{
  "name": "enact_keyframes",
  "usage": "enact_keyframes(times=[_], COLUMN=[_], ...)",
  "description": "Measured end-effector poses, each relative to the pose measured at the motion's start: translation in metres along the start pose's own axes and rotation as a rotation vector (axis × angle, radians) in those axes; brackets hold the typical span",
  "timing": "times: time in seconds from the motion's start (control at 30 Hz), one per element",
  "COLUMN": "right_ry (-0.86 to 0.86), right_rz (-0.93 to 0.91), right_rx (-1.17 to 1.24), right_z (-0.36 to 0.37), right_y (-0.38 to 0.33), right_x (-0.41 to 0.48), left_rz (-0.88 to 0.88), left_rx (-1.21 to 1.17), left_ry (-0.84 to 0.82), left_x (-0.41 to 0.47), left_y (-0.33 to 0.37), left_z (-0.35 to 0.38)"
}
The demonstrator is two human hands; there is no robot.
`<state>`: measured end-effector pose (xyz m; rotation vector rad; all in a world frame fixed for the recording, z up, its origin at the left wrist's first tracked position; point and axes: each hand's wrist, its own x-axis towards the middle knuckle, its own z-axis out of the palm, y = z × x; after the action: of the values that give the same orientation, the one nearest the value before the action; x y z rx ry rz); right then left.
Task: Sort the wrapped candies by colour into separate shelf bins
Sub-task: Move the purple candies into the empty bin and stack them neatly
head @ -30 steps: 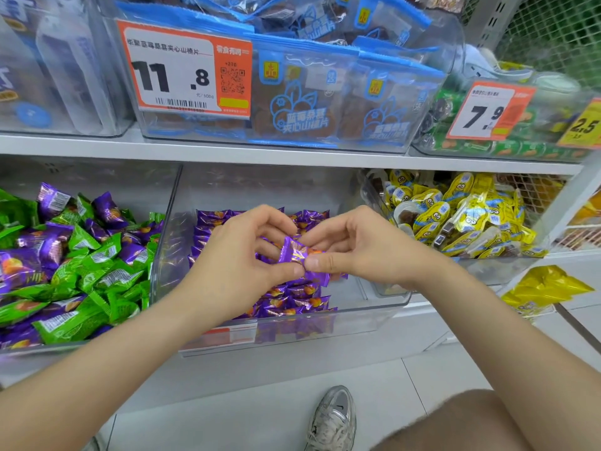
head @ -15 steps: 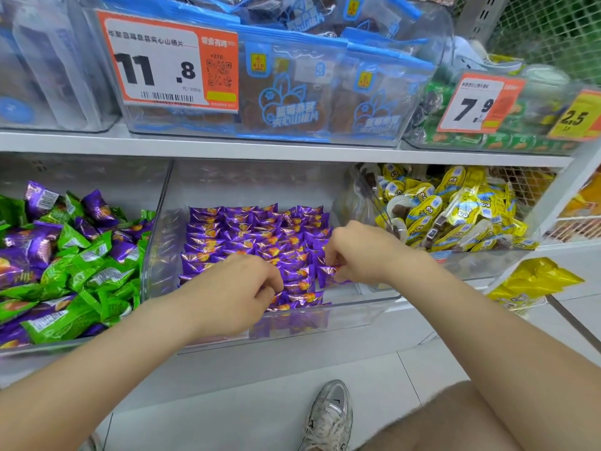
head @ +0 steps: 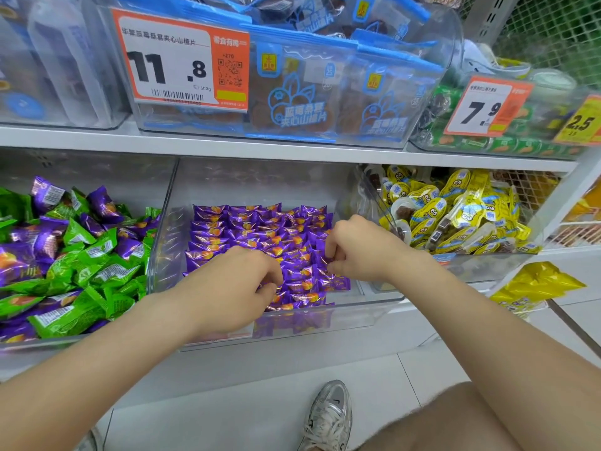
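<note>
Purple candies (head: pixel 247 229) hide fingertips of left hand (head: pixel 227 288) and right hand (head: pixel 357 249).

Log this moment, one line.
left hand: among purple candies, grip unclear | right hand: pinching one | middle bin: purple only | left bin: green, purple mixed

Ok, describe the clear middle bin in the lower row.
The clear plastic middle bin sits below the white shelf board, open-topped with a slanted left wall. Inside, shiny purple wrapped candies lie in neat rows, filling the left and centre; its right floor strip is bare. The left hand rests curled on the candies; the right hand pinches one.
</note>
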<state>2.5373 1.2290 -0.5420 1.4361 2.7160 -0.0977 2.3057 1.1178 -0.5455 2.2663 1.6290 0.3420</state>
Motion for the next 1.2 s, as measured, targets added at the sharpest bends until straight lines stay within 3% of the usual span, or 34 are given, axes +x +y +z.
enact_keyframes(times=[0.2, 0.33, 0.4, 0.53, 0.67, 0.83, 0.97, 1.2], right_ry=[0.215, 0.245, 0.29, 0.281, 0.235, 0.211, 0.147, -0.104], right_rz=[-0.079, -0.177, -0.213, -0.334, -0.446, -0.299, -0.181, -0.189], right_rx=[0.234, 0.412, 0.441, 0.404, 0.269, 0.122, 0.244, 0.335], right_z=[-0.036, -0.056, -0.059, -0.054, -0.04, -0.031, -0.03, -0.016], right_y=[-0.061, -0.135, -0.167, -0.22, -0.255, -0.289, -0.296, -0.308], right_x=[-0.012, -0.022, -0.022, -0.008, 0.024, 0.072, 0.116, 0.169], left_rz=[0.011, -0.186, -0.316, -0.527, -0.651, -0.624, -0.602, -0.563], left_rx=[0.008, -0.011, -0.009, 0.065, 0.154, 0.154, 0.165, 0.085], left_ry=[0.3, 0.458, 0.401, 0.125, 0.123, 0.008, -0.029, -0.096], left_x=[-0.018, -0.044, -0.057, -0.082, -0.107, -0.126, -0.125, -0.111], left_y=[0.003, -0.018, -0.04, -0.095, -0.152, -0.192, -0.21, -0.226], left_z=[-0.026, -0.055, -0.072, -0.103, -0.118, -0.127, -0.129, -0.126])
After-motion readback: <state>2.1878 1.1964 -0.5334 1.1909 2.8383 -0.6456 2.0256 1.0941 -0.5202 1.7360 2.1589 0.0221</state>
